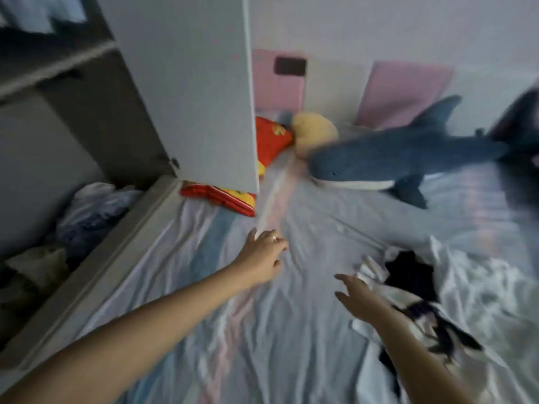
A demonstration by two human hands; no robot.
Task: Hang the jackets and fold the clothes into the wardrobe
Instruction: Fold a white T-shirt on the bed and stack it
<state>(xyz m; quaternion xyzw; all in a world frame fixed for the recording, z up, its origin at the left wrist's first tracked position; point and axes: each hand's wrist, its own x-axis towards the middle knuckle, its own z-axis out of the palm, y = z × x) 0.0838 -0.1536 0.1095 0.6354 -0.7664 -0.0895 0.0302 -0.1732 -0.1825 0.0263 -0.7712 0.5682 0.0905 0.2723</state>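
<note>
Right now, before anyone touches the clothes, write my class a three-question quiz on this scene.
1. True or false: the left hand and the right hand hold nothing.
2. Which hand is nearer the black-and-white garment? A left, B right.
3. Fill in: the shark plush lies on the ___.
Key: 1 true; 2 B; 3 bed.

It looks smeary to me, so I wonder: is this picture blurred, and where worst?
Head view: motion blur throughout, worst on the wardrobe shelves and right edge; the shark plush reads clearest; left hand and right hand are soft-edged; the wardrobe door leans from wide-angle distortion; light dim.
</note>
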